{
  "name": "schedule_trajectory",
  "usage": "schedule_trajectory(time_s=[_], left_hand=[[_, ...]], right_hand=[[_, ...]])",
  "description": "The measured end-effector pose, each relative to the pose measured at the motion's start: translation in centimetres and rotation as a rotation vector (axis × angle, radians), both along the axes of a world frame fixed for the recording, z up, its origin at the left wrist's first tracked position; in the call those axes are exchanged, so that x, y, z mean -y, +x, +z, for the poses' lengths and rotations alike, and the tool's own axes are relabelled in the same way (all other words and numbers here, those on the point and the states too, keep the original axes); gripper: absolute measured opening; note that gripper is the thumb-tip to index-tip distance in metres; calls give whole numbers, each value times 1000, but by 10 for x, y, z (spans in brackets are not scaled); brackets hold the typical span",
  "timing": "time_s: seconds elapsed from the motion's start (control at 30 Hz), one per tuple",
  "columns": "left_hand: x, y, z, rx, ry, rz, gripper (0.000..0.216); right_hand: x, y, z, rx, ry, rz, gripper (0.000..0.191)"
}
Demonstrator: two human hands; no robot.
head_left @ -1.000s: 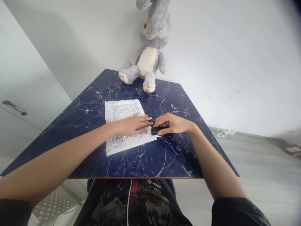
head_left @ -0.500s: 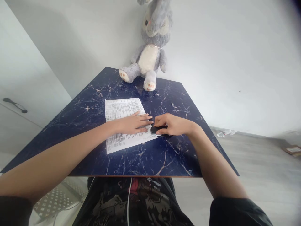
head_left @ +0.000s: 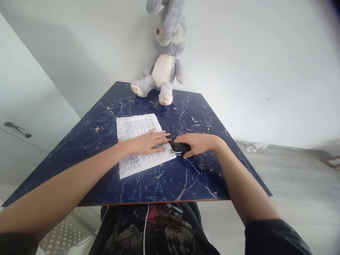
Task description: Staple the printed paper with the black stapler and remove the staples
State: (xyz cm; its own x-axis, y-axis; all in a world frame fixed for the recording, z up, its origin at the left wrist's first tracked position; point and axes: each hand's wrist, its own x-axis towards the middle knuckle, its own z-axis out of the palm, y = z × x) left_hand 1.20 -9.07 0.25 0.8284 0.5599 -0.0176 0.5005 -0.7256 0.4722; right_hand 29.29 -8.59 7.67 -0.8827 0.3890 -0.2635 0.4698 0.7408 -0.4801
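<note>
Printed paper lies flat on the dark blue marbled table. My left hand rests on it palm down, fingers spread toward its right edge. A black stapler with shiny metal at its front sits at that right edge, its front end over or against the paper. My right hand is closed around the stapler from the right, thumb on the near side and fingers on the far side. Part of the stapler is hidden under this hand.
A grey plush rabbit sits at the table's back edge against the wall. Near the right side lies a small dark piece. A cabinet door with a handle stands at left. A clear plastic item lies on the floor.
My right hand has changed its hold on the stapler: the fingers are straighter and the thumb is lower. More of the stapler's metal front shows. My left hand stays on the paper.
</note>
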Motion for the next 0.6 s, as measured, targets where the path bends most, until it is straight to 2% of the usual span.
schedule_trajectory(time_s=[0.13, 0.2, 0.27, 0.33, 0.4, 0.43, 0.5, 0.6], left_hand=[[1, 0, 1, -12, 8, -6, 63], [3, 2, 4, 20, 40, -1, 64], [6, 5, 8, 121, 125, 65, 56], [8, 7, 14, 308, 249, 266, 36], [8, 6, 22, 509, 355, 538, 41], [8, 5, 25, 580, 389, 649, 46], [7, 1, 28, 652, 426, 769, 46], [4, -3, 29, 712, 383, 854, 42]], right_hand=[[-24, 42, 8, 74, -26, -99, 28], [-31, 55, 10, 77, 18, -209, 29], [-34, 55, 9, -12, 74, -384, 30], [-30, 39, 1, -185, 112, -597, 33], [-21, 11, -13, -369, 109, -766, 36], [-15, -6, -21, -416, 119, -804, 35], [-4, -38, -35, -452, 223, -759, 29], [5, -74, -49, -475, 361, -621, 28]])
